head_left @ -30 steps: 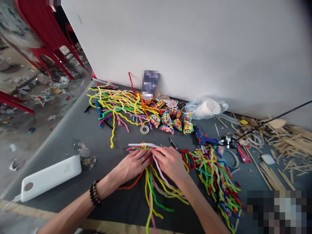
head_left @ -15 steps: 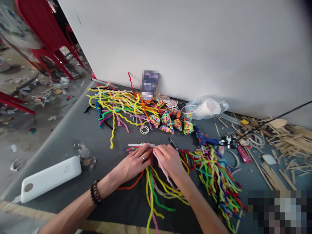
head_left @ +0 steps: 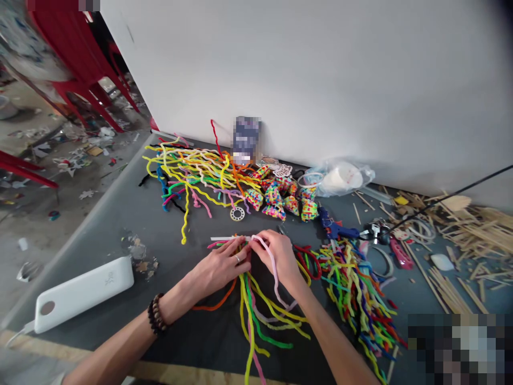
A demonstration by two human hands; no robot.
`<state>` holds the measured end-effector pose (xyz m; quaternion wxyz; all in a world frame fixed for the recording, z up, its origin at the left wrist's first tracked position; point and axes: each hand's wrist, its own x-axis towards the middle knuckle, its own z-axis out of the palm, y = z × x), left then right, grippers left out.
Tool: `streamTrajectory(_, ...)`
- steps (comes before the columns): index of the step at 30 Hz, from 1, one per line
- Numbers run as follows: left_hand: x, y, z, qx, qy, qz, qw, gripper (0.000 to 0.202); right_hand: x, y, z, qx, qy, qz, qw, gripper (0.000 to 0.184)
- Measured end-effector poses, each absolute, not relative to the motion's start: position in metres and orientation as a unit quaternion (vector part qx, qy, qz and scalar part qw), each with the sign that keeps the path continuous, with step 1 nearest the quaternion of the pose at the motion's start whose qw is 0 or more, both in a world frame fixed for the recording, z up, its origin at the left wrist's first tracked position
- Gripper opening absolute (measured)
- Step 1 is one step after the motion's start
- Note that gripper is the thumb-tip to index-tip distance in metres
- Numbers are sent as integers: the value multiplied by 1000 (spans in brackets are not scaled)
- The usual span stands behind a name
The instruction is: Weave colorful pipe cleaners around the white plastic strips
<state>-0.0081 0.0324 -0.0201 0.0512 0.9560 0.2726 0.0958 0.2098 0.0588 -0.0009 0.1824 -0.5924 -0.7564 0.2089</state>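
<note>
My left hand [head_left: 222,263], with a ring and a beaded bracelet, presses its closed fingers over a bunch of pipe cleaners [head_left: 248,310]. Yellow, green, pink and orange ends fan out below it toward the near table edge. Beside it my right hand [head_left: 277,258] pinches a pale pink pipe cleaner [head_left: 273,266], whose tail loops over the fingers and hangs down. A thin white stick [head_left: 221,238] lies crosswise at the fingertips of both hands; its right part is hidden by them. The fingertips of the two hands almost touch.
Loose pipe cleaners [head_left: 192,166] spread at the back left, with another pile [head_left: 360,299] at right. Behind are colourful wrapped bundles [head_left: 274,195] and a blue glue gun [head_left: 336,229]. A white power bank [head_left: 86,294] lies left; wooden sticks [head_left: 476,224] are heaped far right.
My right hand has shifted slightly, and the pale pink pipe cleaner now arches up over its fingers instead of running beneath them. My left hand stays nearly in place.
</note>
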Motion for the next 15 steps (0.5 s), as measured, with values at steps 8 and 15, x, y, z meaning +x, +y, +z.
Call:
streamTrajectory(8,-10,32,-19,958,265,100,52,15,209,70,-1,-630,-710,256,186,7)
streamTrajectory(15,-9,33,-21,957,266,107,52,16,215,90,23,-615,-696,329,170,17)
